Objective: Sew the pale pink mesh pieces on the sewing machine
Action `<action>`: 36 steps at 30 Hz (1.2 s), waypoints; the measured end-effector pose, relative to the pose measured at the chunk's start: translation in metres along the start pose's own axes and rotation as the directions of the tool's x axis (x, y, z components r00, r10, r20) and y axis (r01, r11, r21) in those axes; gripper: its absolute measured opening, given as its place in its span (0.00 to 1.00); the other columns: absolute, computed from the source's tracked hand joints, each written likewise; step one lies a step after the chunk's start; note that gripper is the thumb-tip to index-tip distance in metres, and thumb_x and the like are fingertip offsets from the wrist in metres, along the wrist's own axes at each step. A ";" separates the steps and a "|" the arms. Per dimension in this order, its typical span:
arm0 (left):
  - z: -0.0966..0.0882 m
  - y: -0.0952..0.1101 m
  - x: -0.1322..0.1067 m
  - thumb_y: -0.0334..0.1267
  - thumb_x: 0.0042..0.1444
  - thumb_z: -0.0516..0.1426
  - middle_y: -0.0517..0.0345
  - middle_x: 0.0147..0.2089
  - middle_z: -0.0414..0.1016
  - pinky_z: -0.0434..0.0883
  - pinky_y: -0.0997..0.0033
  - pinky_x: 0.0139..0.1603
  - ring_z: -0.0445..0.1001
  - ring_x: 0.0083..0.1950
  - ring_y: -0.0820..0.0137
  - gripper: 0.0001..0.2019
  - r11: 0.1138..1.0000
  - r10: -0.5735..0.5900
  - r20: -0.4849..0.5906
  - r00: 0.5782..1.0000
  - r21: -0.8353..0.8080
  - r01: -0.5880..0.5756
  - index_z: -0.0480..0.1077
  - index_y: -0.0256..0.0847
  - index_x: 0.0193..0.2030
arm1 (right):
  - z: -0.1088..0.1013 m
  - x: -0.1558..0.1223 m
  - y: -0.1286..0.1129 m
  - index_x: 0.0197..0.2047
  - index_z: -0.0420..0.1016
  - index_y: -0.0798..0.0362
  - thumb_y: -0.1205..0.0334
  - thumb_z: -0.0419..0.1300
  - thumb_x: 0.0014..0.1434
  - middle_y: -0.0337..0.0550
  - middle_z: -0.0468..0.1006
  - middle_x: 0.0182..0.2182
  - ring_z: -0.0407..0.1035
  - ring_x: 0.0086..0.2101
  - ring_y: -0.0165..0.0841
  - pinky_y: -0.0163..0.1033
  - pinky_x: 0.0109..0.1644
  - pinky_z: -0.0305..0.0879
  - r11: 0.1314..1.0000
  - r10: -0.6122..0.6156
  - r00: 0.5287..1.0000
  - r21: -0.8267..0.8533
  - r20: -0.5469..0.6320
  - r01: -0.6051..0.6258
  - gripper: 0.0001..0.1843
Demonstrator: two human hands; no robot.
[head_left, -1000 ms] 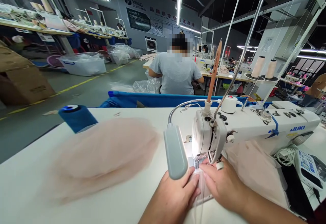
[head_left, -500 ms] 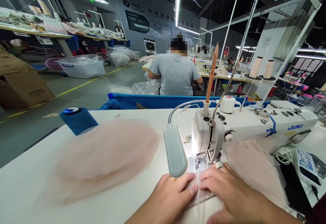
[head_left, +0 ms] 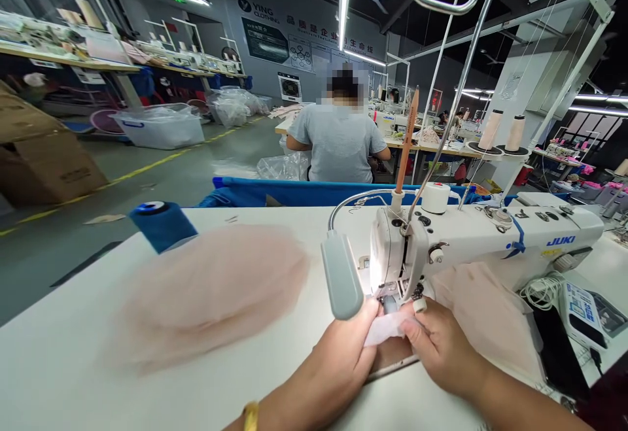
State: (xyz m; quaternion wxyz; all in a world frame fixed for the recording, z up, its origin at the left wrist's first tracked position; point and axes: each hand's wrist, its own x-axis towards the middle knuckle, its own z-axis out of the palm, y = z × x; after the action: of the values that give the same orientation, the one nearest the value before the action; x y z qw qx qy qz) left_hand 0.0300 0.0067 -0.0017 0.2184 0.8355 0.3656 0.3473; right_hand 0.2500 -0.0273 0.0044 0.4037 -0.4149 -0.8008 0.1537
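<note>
A small strip of pale, sheer fabric [head_left: 385,329] is stretched between my two hands, just in front of the needle area of a white sewing machine [head_left: 475,235]. My left hand [head_left: 350,338] pinches its left end, close beside the grey lamp head [head_left: 342,275]. The right end is gripped by my right hand [head_left: 439,343], thumb on top, with a pale band on one finger. Sheer pinkish fabric [head_left: 220,287] lies spread on the table to the left. More of the pink fabric [head_left: 490,320] lies under the machine arm, to the right of my right hand.
A blue thread cone [head_left: 163,227] lies at the table's far left edge. A brown pencil [head_left: 408,140] stands upright on the machine head. On the right are a black phone-like slab [head_left: 559,346] and a white control box [head_left: 583,313]. A person in grey [head_left: 338,143] sits ahead.
Both hands have gone from lying flat at the needle plate to pinching the fabric strip, now lifted between them. My left wrist with its yellow bracelet has come into view.
</note>
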 end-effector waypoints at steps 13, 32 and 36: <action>-0.003 -0.012 0.007 0.41 0.64 0.54 0.59 0.34 0.73 0.72 0.68 0.38 0.77 0.38 0.62 0.12 0.982 -0.170 0.145 0.975 -0.052 0.179 0.68 0.44 0.28 | 0.002 0.006 -0.003 0.36 0.70 0.49 0.54 0.49 0.83 0.40 0.77 0.31 0.71 0.32 0.34 0.36 0.38 0.67 0.997 0.051 0.996 0.057 -0.069 -0.047 0.22; -0.005 0.000 -0.026 0.24 0.67 0.53 0.59 0.32 0.70 0.55 0.67 0.32 0.66 0.33 0.67 0.15 0.862 0.448 0.032 0.894 0.249 -0.441 0.68 0.42 0.30 | -0.009 -0.010 -0.003 0.37 0.69 0.49 0.35 0.38 0.85 0.38 0.78 0.31 0.71 0.33 0.34 0.41 0.43 0.60 0.908 -0.307 0.915 -0.207 0.264 0.364 0.35; -0.008 -0.001 -0.017 0.23 0.67 0.52 0.62 0.30 0.66 0.54 0.68 0.30 0.64 0.30 0.70 0.14 0.858 0.478 0.010 0.878 0.212 -0.469 0.68 0.42 0.31 | -0.006 -0.011 0.003 0.37 0.69 0.49 0.35 0.42 0.85 0.38 0.79 0.32 0.73 0.36 0.36 0.41 0.43 0.60 0.915 -0.261 0.926 -0.238 0.272 0.327 0.33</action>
State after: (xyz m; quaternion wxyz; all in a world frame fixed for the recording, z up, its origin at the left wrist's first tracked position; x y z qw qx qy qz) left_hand 0.0149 -0.0047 -0.0042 0.0300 0.9102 0.1880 0.3679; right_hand 0.2597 -0.0346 0.0013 0.2624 -0.3205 -0.9098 0.0245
